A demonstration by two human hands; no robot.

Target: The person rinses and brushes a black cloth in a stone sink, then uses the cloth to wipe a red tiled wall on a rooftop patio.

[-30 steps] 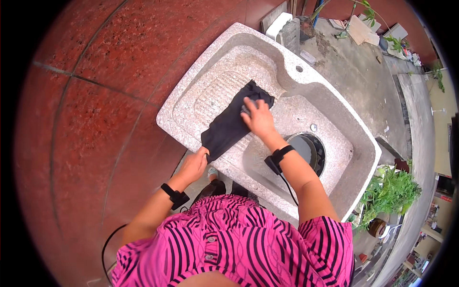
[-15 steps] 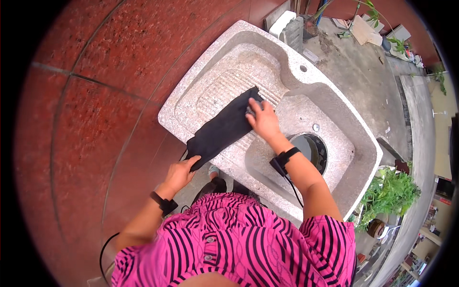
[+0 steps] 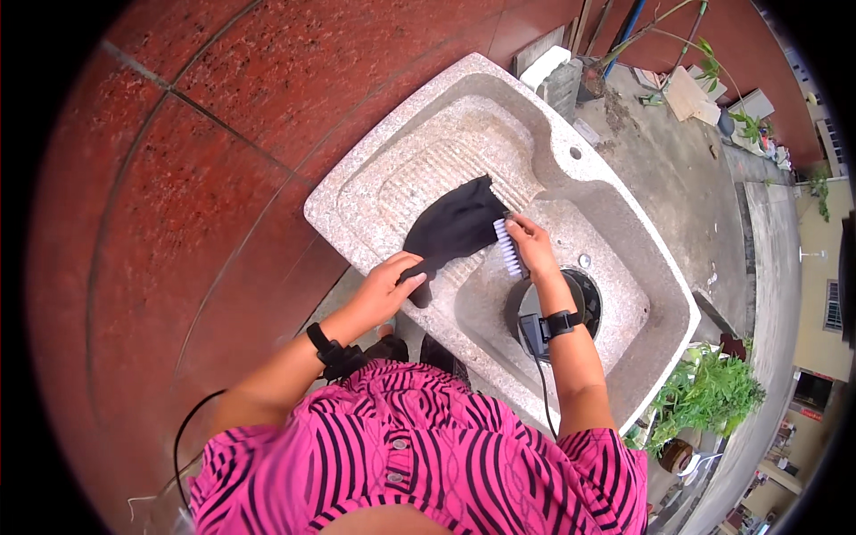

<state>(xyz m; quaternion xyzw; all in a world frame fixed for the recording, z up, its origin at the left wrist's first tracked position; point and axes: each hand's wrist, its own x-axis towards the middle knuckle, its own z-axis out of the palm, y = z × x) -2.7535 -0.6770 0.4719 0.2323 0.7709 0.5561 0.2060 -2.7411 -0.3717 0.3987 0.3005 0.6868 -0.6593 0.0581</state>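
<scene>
A black cloth (image 3: 455, 218) lies across the ribbed washboard part of a speckled pale stone sink (image 3: 343, 201), its lower end hanging over the near rim. My left hand (image 3: 389, 287) grips that lower end. My right hand (image 3: 532, 243) holds a scrubbing brush (image 3: 506, 247) with pale bristles turned sideways, just at the cloth's right edge above the basin. A dark round vessel (image 3: 582, 312) with a metal rim sits in the right basin, partly behind my right wrist. A small metal drain fitting (image 3: 584, 260) shows beside it.
A red tiled wall or surface (image 3: 169, 223) fills the left. Behind the sink are a grey slatted board (image 3: 559, 89), a concrete ground (image 3: 669, 205) and loose boards (image 3: 691, 94). Leafy plants (image 3: 704, 397) grow at the sink's right. My feet show below its near edge.
My right hand has lifted off the cloth to its right, with the brush bristles now visible. My left hand moved up and right. The cloth is bunched shorter, and the view has shifted slightly.
</scene>
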